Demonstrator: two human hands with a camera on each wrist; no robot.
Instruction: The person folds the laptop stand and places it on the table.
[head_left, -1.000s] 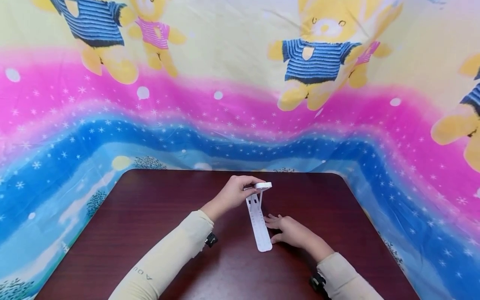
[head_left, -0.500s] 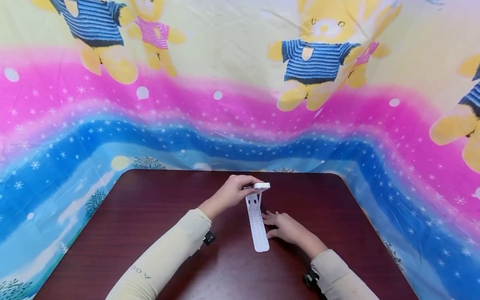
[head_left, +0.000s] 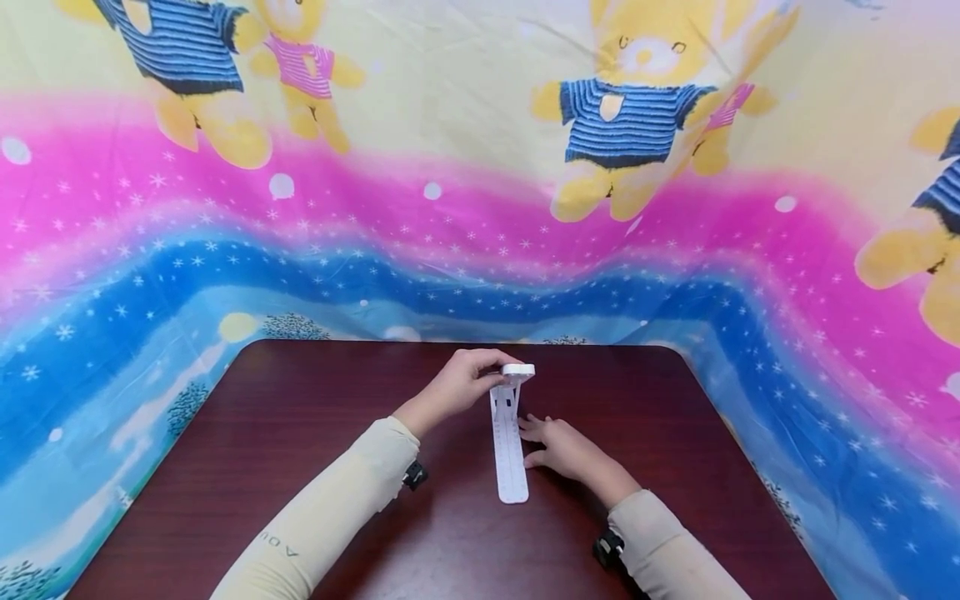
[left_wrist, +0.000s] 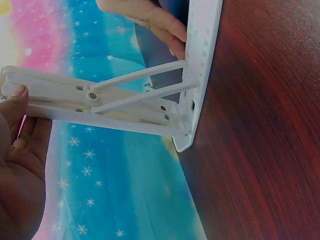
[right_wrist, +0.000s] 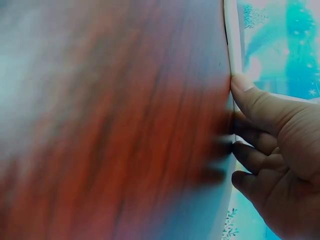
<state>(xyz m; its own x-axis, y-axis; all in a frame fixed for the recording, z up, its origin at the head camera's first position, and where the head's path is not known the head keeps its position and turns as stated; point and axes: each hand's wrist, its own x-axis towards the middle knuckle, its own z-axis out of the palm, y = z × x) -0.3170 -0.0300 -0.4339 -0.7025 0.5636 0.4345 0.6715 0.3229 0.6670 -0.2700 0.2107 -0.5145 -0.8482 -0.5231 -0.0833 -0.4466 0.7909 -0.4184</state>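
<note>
A white folding stand stands on the table, its long flat base lying lengthwise and its hinged arm raised at the far end. Two thin braces join arm and base in the left wrist view. My left hand pinches the arm's top end, thumb on one face and fingers behind. Beside the base, my right hand rests low on the tabletop, thumb and fingertips at the base's right edge. In the right wrist view the fingertips touch that white edge, with the fingers loosely bent.
The dark red-brown wooden table has rounded far corners. Behind it and along its sides hangs a cloth printed with bears and snowflakes. Each wrist wears a small black device.
The near end of the stand's base has swung left, so the base lies straighter. My right hand has moved left along with it, while my left hand keeps its grip with slight leftward drift.
</note>
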